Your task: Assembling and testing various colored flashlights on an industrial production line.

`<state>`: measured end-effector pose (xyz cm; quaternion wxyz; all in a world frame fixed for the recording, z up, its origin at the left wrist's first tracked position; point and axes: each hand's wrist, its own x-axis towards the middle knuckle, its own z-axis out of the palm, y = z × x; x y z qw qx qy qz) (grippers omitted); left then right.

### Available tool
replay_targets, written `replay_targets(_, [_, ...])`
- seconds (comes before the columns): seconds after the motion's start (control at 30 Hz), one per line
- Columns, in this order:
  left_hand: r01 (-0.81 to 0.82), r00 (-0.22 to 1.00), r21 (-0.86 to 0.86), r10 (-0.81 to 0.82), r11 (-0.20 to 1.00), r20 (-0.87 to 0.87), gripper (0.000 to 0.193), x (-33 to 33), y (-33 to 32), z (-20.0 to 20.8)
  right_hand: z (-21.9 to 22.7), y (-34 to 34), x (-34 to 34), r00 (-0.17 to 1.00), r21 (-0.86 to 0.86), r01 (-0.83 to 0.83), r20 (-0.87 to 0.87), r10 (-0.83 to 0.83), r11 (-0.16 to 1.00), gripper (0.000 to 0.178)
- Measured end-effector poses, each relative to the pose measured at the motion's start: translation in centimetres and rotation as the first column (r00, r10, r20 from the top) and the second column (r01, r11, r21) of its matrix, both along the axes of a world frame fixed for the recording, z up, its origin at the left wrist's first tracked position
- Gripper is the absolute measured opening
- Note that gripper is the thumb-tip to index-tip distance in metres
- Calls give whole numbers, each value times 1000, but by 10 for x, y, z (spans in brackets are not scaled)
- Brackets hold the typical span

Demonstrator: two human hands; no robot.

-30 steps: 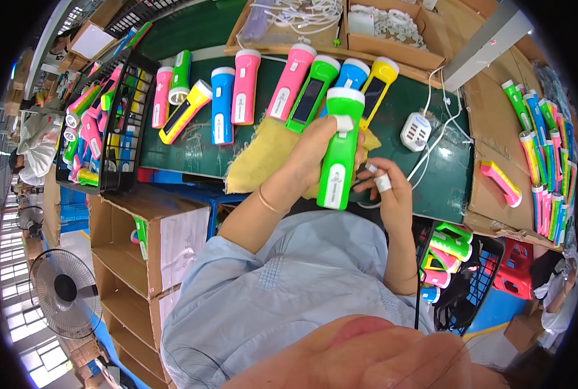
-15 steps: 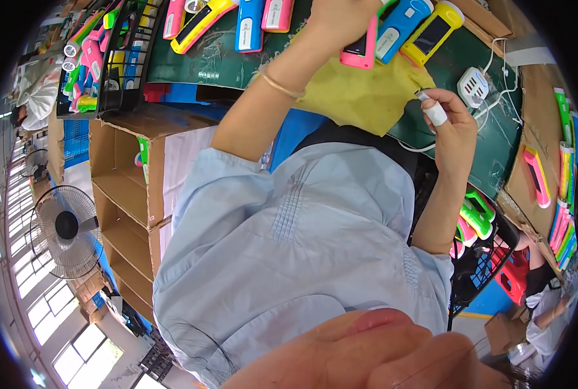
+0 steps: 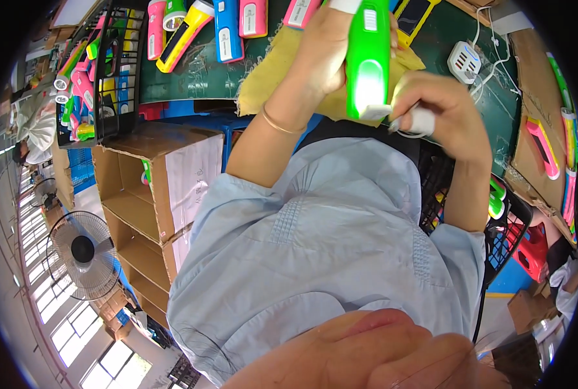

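A green flashlight (image 3: 368, 48) with a white end piece is held upright in front of me, a bright glow on its lower body. My left hand (image 3: 324, 55) is wrapped round it from the left side. At its lower end, my right hand (image 3: 441, 107) has thumb and forefinger against the white end piece. Those same fingers keep hold of a white cable plug (image 3: 421, 122), its metal tip pointing left, apart from the flashlight. A yellow cloth (image 3: 269, 74) lies on the green tabletop (image 3: 198, 81) beneath my hands.
Pink, blue and yellow flashlights (image 3: 229, 29) line the table's far side. A white multi-port charger (image 3: 464, 63) with cables sits right. Black wire baskets (image 3: 117, 71) of flashlights stand left and low right. Cardboard shelves (image 3: 130, 188) and a fan (image 3: 81, 249) are at left.
My left hand has come back from the far row and now holds the green flashlight. My right hand has moved left to the flashlight's lower end, bringing the cable plug along.
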<state>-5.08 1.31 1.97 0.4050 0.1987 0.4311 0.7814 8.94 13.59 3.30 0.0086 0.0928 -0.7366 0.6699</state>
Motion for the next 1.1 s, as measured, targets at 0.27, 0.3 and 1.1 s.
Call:
replay_targets(0.27, [25,860,277,-162,960,484,42,9,10,-1,-31,-47,15,722,440,478,-689,-55,760,32])
replay_targets(0.3, [31,861,270,-163,962,481,42,8,8,-8,-33,-46,14,660,452,449,-749,55,771,29])
replay_targets(1.1, [187,832,499,-407,846,378,55,11,-9,-35,-51,-34,27,832,66,546,70,-550,835,18])
